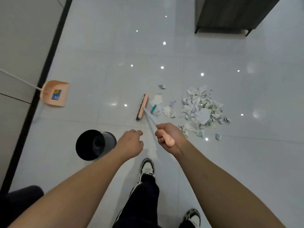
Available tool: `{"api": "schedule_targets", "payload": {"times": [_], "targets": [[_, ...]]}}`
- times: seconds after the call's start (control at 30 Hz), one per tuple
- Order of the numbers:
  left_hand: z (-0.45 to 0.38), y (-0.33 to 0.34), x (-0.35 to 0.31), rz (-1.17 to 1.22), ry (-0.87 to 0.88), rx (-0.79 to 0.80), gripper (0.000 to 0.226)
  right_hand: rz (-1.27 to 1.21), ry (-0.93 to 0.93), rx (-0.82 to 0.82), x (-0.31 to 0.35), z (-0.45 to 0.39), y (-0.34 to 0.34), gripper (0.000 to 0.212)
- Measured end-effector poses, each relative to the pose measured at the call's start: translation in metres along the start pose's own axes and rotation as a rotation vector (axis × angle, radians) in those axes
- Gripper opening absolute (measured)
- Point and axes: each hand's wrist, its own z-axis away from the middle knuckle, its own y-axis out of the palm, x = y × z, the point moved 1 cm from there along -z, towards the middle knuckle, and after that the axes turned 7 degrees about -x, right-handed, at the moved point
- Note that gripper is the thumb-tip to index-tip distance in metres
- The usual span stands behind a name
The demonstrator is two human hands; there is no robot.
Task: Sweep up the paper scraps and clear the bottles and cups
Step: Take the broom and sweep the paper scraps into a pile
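The glossy tiled floor [115, 46] lay open ahead and to the left, bounded on the left by a dark skirting strip [47, 63] along the wall, and at upper right by a dark cabinet [230, 14] on short legs. The paper scraps [202, 107] formed a heap right of centre, with loose pieces trailing toward the broom head [142, 106], which rested on the floor just left of them. The right hand [167, 135] gripped the broom handle's peach end, fingers curled round it. The left hand [131, 143] held nothing, fingers loosely curled. A peach dustpan [55, 93] leaned at the skirting, well apart. A dark bin [93, 144] stood beside the left hand; its contents could not be determined.
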Motion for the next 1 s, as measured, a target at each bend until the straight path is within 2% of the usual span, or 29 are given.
{"api": "schedule_targets", "payload": {"times": [0.17, 0.37, 0.43, 0.53, 0.67, 0.8, 0.9, 1.0], "targets": [[-0.035, -0.019, 0.021, 0.018, 0.029, 0.023, 0.046, -0.083, -0.011, -0.145, 0.017, -0.026, 0.031, 0.010], [-0.074, -0.043, -0.013, 0.107, 0.083, -0.023, 0.043, -0.185, -0.048, -0.299, 0.048, -0.006, 0.027, 0.007], [-0.087, -0.050, -0.026, 0.138, 0.077, -0.067, 0.042, -0.162, -0.054, -0.246, 0.061, -0.002, 0.024, 0.007], [-0.099, -0.057, -0.036, 0.169, 0.027, -0.114, 0.041, -0.128, -0.024, -0.074, 0.081, -0.010, 0.032, 0.005], [-0.099, -0.063, -0.032, 0.051, 0.040, -0.130, 0.042, -0.104, -0.036, 0.040, 0.119, -0.045, 0.053, 0.007], [-0.104, -0.060, -0.035, -0.028, 0.002, -0.095, 0.043, -0.209, -0.033, 0.025, 0.153, -0.079, 0.050, 0.005], [-0.124, -0.060, -0.062, -0.032, -0.004, -0.077, 0.044, -0.326, -0.048, -0.046, 0.171, -0.087, 0.009, 0.008], [-0.144, -0.059, -0.104, -0.021, 0.072, -0.070, 0.044, -0.413, -0.067, -0.113, 0.179, -0.080, -0.048, 0.012]]}}
